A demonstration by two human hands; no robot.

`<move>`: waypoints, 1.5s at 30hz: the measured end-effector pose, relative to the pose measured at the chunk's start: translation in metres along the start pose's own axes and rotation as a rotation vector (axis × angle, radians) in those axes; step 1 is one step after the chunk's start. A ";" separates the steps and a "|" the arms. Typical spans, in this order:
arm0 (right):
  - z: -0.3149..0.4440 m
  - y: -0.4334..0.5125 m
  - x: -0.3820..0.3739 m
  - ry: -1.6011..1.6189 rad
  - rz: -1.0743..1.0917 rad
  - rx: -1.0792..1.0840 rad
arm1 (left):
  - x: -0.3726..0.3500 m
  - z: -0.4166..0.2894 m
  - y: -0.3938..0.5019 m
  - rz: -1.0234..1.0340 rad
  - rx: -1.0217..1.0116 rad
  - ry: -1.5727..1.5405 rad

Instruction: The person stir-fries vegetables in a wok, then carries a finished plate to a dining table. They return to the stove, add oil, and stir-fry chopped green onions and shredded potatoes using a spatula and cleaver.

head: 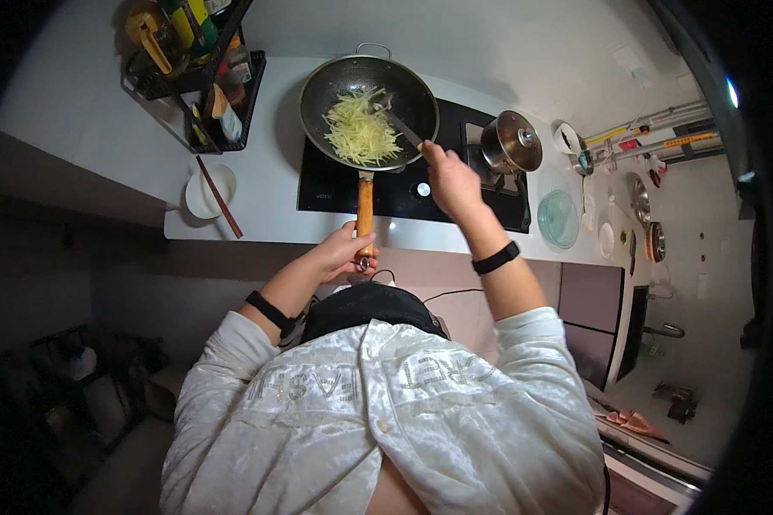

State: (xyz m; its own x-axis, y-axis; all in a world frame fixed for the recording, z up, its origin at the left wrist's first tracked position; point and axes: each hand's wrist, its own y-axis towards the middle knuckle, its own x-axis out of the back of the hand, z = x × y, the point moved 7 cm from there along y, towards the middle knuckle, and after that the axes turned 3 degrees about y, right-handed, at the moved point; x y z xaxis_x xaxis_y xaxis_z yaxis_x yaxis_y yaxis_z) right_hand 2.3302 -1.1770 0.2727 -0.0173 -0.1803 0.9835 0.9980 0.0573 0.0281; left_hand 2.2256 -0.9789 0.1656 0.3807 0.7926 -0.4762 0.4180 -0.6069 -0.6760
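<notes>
A dark wok [415, 84] sits over the left part of a black glass gas hob [335, 193]. My left hand [344, 252] is wrapped around the wok's wooden handle [365, 203]. Pale yellow-green shredded vegetable [361, 132], perhaps potato, lies heaped in the middle of the pan. In my right hand [454, 177] is a metal cooking spatula [402, 127], held above the hob's control knob [423, 189]. Its blade reaches into the upper right of the shreds, partly hidden by them.
A lidded steel pot [505, 151] stands on the right burner. Left of the hob, chopsticks [219, 199] lie across a white bowl [200, 203], below a black condiment rack [251, 109]. A glass bowl [557, 220] stands at the right, with a sink faucet [667, 330] beyond.
</notes>
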 end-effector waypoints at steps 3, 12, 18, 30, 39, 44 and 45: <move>-0.001 0.011 0.045 -0.167 -0.055 0.203 | 0.004 -0.001 -0.003 -0.038 -0.009 0.012; -0.028 0.008 0.132 0.267 0.331 0.016 | 0.006 0.004 -0.004 -0.113 -0.024 -0.114; 0.000 -0.028 0.127 0.175 0.370 0.192 | 0.005 0.004 -0.001 -0.123 -0.098 -0.084; -0.108 0.066 0.098 0.640 0.397 -0.228 | 0.001 -0.007 -0.014 -0.262 -0.214 -0.008; -0.089 0.091 -0.035 1.058 0.655 -0.493 | 0.002 -0.003 -0.013 -0.259 -0.197 0.012; -0.068 0.057 -0.032 1.072 0.542 -0.209 | 0.003 -0.004 -0.013 -0.254 -0.185 0.025; -0.063 0.051 -0.023 1.029 0.505 -0.141 | 0.003 -0.004 -0.013 -0.252 -0.181 0.026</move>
State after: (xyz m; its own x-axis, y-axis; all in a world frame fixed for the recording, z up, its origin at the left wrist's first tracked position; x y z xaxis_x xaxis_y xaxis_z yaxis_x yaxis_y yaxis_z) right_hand 2.3857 -1.2321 0.2397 0.3794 -0.8869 0.2636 0.8761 0.2527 -0.4106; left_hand 2.2247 -0.9690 0.1756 0.2666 0.9189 -0.2907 0.6409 -0.3943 -0.6587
